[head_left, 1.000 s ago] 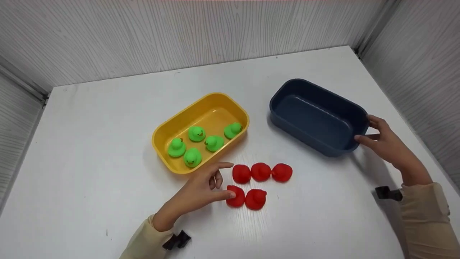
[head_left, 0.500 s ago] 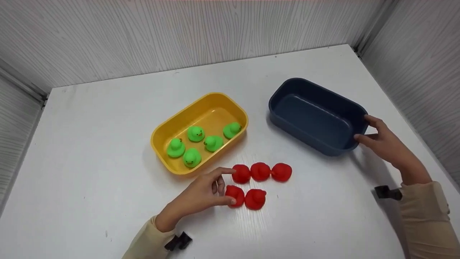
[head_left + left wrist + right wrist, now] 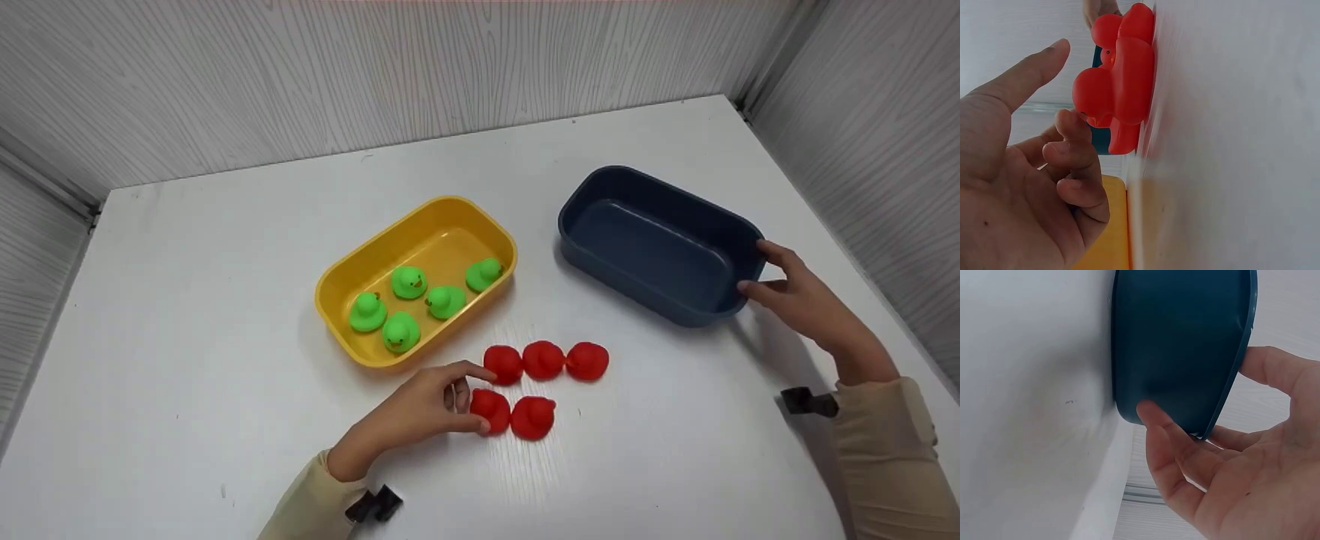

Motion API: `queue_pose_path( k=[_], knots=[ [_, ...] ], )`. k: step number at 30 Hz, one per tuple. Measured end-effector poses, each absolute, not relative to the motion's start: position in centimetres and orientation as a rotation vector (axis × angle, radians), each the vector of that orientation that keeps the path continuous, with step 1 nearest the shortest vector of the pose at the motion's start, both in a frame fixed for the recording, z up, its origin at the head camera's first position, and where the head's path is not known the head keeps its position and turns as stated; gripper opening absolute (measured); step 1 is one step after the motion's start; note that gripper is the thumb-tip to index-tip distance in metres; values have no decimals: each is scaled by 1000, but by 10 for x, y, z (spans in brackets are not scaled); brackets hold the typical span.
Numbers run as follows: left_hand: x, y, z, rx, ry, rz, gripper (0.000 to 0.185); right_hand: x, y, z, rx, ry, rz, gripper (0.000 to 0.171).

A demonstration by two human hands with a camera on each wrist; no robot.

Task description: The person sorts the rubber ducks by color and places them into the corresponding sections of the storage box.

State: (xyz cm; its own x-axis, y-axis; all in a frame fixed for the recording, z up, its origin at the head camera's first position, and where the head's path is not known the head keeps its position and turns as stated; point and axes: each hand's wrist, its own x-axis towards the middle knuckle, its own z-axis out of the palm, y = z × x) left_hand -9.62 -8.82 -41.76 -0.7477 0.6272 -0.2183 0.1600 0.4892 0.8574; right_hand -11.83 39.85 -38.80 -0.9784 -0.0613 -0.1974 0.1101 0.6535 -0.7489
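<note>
My left hand (image 3: 420, 409) reaches around the nearest red rubber duck (image 3: 489, 411), with index finger and thumb spread on either side of it. In the left wrist view, the thumb stands apart from the red ducks (image 3: 1131, 79), and a curled fingertip is close to one beak; contact is unclear. Another red duck (image 3: 532, 417) sits to its right, and a row of three lies just behind. At the far right, my right hand (image 3: 799, 300) grips the corner of a dark blue tub (image 3: 637, 289), its fingers at the rim and outer wall (image 3: 1179, 343).
A yellow tub (image 3: 352, 259) stands left of the blue one, holding several green rubber ducks (image 3: 409, 282). Both tubs are on a white table (image 3: 202, 300). Wood-patterned panels (image 3: 420, 75) rise behind and at both sides.
My left hand has moved slightly forward and right, its index finger coming down between the two rows of red ducks. The right hand stays at the blue tub's corner.
</note>
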Motion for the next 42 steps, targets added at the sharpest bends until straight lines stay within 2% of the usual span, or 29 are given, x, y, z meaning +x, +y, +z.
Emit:
queue_pose_path(
  k=[28,42],
  knots=[
    [-101,-87,-421,647,2240,1165,26,-119,400,-389,46,2637,-1218,81],
    [-99,-90,-415,620,2271,1261,25,-118,398,-390,66,2642,-1201,82]
  ],
)
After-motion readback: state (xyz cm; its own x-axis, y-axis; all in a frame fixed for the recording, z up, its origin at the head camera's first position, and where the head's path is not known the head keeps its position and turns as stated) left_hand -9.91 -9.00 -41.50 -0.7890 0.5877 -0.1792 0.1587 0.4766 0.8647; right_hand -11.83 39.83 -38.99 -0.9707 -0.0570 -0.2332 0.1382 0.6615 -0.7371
